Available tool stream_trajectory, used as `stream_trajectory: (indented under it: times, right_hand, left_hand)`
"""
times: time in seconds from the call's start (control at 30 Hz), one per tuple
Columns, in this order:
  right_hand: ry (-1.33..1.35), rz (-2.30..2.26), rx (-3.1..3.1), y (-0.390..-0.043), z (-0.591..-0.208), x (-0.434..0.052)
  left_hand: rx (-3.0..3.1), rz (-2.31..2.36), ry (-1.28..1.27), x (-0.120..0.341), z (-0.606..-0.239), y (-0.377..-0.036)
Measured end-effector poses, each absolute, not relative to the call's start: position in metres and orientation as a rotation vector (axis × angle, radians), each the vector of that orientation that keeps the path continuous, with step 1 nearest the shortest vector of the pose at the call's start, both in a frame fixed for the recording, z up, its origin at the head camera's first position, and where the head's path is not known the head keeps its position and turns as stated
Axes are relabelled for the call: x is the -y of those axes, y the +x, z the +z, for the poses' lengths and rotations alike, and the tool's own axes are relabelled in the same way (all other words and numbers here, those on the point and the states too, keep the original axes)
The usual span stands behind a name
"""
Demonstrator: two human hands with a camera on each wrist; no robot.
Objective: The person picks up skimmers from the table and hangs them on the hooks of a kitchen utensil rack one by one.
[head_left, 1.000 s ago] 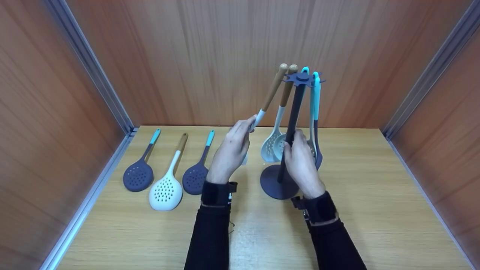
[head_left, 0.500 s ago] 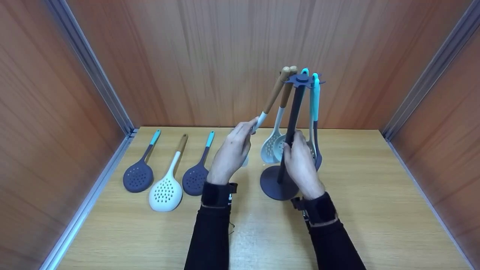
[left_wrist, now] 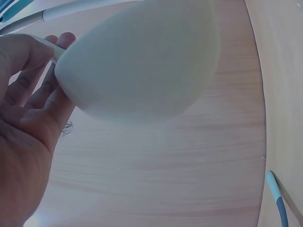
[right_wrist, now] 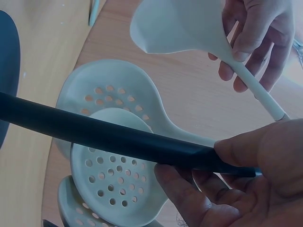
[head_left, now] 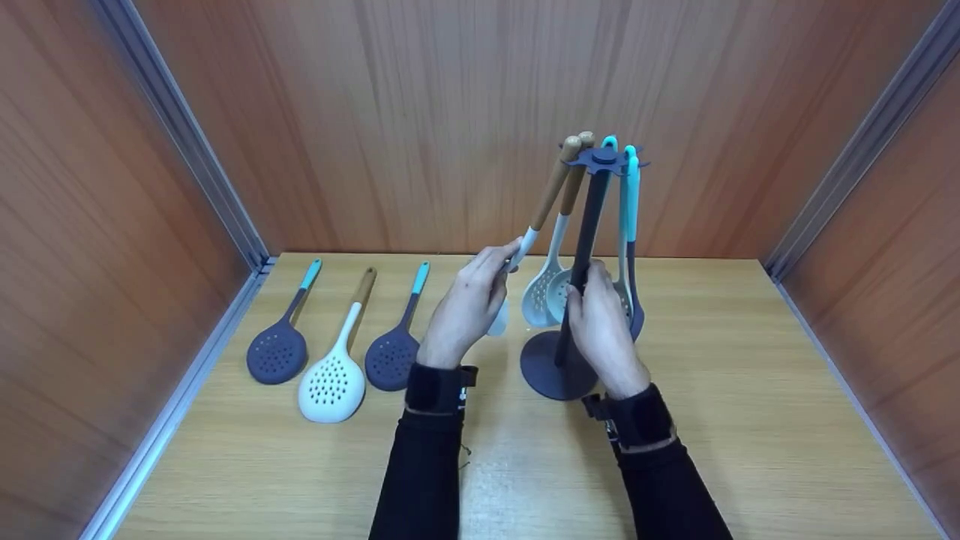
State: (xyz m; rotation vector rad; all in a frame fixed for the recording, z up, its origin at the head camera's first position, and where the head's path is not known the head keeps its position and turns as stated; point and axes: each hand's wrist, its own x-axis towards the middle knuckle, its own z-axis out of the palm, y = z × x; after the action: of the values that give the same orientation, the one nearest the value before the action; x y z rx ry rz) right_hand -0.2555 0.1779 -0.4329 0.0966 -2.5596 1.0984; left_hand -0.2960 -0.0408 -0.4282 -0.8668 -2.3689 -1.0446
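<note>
My left hand (head_left: 466, 304) pinches the neck of a white solid-headed spatula (right_wrist: 182, 26) with a wooden handle. The spatula leans, its handle end beside the star-shaped hook top of a dark utensil stand (head_left: 589, 225); whether it sits on a hook I cannot tell. Its smooth head fills much of the left wrist view. My right hand (head_left: 602, 330) grips the stand's pole with thumb and fingers. From the stand hang white perforated utensils, among them a slotted spoon (head_left: 541, 296) and a round skimmer (right_wrist: 116, 177), plus a dark blue-handled utensil (head_left: 634, 292), partly hidden by my right hand.
Left on the table (head_left: 712, 435) lie a dark skimmer (head_left: 276, 352), a white slotted turner (head_left: 331, 386) and another dark skimmer (head_left: 391, 356). Wooden panels (head_left: 450, 112) enclose the back and sides. The stand's round base (head_left: 544, 367) rests on the table.
My left hand has moved slightly right, and the spatula's handle end has come down and right against the stand's top. My right hand has kept its place on the pole.
</note>
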Motion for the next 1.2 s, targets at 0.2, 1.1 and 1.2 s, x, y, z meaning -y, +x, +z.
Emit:
stream_trajectory:
  times: [0.2,1.1,1.2]
  right_hand:
    - [0.08,1.107,2.585,-0.2541,-0.4312,-0.1792]
    - [0.088,1.095,2.591,-0.253,-0.4295,-0.1825]
    - [0.091,1.095,2.59,-0.253,-0.4297,-0.1827]
  left_hand:
    - [2.388,-1.066,-0.886,0.0381,-0.4275,-0.2952]
    - [2.462,-1.105,-0.95,0.0309,-0.4261,-0.2935]
    - [2.471,-1.112,-0.953,0.031,-0.4259,-0.2933]
